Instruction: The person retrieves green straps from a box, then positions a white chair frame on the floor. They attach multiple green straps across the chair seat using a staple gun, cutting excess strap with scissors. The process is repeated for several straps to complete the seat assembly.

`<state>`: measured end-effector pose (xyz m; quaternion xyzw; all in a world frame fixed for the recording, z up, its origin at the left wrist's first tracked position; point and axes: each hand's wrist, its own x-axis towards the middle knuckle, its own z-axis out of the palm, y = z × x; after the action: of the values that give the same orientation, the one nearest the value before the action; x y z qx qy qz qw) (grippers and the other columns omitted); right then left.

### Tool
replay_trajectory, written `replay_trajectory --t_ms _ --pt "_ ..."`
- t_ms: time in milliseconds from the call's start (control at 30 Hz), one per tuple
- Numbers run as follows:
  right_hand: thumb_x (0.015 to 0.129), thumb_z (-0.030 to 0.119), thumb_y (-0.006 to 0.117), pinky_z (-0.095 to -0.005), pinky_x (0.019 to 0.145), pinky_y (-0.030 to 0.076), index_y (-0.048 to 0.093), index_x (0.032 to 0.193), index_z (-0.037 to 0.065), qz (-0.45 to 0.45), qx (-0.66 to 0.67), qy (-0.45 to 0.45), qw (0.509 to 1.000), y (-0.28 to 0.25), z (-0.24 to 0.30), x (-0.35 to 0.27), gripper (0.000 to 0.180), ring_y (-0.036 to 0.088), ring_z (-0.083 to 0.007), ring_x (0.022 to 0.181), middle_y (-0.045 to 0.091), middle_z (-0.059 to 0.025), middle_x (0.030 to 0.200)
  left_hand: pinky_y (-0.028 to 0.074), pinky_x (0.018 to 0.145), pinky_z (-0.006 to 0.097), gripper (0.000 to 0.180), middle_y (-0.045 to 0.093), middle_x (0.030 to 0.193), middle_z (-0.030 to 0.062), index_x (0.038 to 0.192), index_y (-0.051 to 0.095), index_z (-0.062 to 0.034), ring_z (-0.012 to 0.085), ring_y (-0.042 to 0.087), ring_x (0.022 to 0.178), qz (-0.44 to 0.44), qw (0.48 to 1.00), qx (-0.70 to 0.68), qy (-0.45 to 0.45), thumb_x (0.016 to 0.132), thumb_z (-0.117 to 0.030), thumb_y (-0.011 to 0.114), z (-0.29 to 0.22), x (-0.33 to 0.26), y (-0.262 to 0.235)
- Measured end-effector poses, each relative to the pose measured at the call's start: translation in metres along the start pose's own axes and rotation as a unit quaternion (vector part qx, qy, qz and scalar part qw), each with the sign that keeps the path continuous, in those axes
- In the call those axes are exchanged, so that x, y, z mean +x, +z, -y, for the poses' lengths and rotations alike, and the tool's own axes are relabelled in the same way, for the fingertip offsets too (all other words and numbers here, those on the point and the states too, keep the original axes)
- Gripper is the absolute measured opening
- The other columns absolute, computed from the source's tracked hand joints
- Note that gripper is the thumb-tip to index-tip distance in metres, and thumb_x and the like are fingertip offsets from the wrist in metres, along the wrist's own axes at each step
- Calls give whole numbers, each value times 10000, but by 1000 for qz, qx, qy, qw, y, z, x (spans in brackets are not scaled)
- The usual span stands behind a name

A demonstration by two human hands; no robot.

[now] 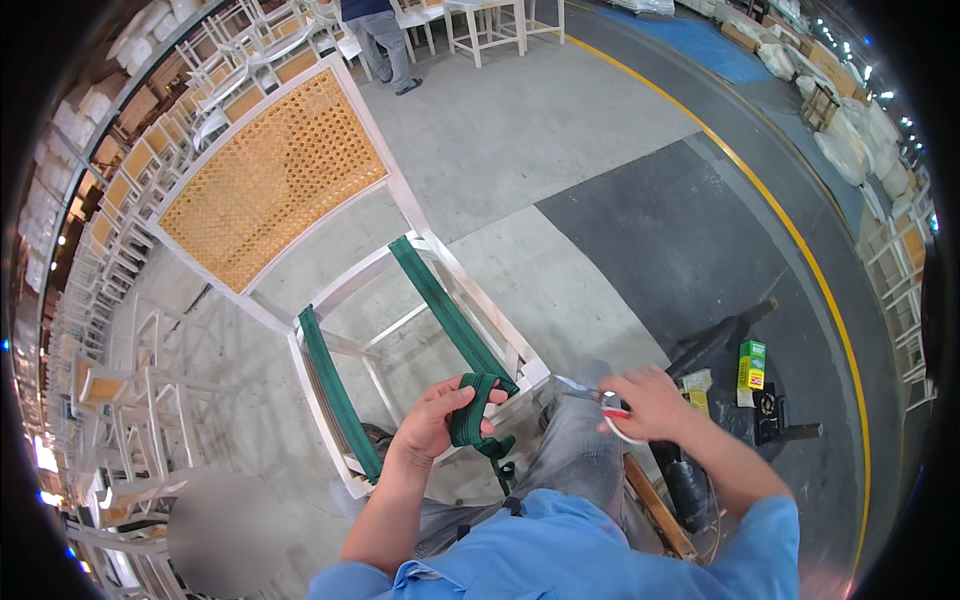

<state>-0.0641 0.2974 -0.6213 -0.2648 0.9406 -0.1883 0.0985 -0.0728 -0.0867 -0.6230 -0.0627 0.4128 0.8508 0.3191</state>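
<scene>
A white wooden chair frame (460, 280) with a woven cane backrest (275, 170) stands before my knees. Two green webbing straps run from back to front across its seat opening, a left strap (338, 395) and a right strap (445, 305). Gathered in my left hand (428, 418), at the front rail, is a loose folded length of the same green webbing (466, 425), its tail hanging down. My right hand (648, 402) grips a pair of scissors (610, 405) with red and white handles, the blades pointing toward the chair's front right corner.
By my right side, a green and yellow box (751, 366) and other small items lie on a dark stand (690, 490). A wooden bar (655, 505) sits near my right leg. Many chair frames (120, 210) line the left. Another person (382, 45) stands at the back.
</scene>
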Motion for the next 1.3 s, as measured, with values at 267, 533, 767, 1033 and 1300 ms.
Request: replay_trajectory --t_ms 267,533,767,1033,1300 --pt "861 444 751 -419 829 421 627 1186 226 94 -91 -249 960 3 -8 111 411 675 -276 935 657 -67 951 645 676 325 355 763 1153 156 1312 618 59 201 753 747 -34 999 43 -3 1055 -184 582 -9 -12 9" --pt "891 401 721 -456 828 469 642 1190 249 182 -130 -293 930 4 -2 140 345 708 -282 920 676 -64 949 635 661 321 311 766 1093 150 1276 626 53 197 740 720 -63 997 39 8 1073 -169 548 -8 -22 7" --pt "938 409 696 -541 767 528 633 1216 205 171 -59 -232 956 16 27 137 350 712 -368 897 681 -98 899 632 648 369 301 760 1069 183 1295 587 25 253 743 717 -65 998 5 26 1059 -161 562 0 -16 8" --pt "918 353 763 -484 825 573 630 1284 153 -198 128 223 946 55 -16 -27 437 720 -397 996 745 -158 1107 478 971 323 316 736 1137 79 1251 682 9 155 636 1029 -278 892 351 62 1087 -196 507 45 -45 -59" --pt "878 205 748 -473 936 537 646 1314 129 -242 -70 489 835 80 -81 -230 454 656 -394 1090 681 -153 1111 471 746 613 313 690 886 293 1028 577 -19 533 655 865 -312 668 663 130 1080 -313 486 92 -9 -28"
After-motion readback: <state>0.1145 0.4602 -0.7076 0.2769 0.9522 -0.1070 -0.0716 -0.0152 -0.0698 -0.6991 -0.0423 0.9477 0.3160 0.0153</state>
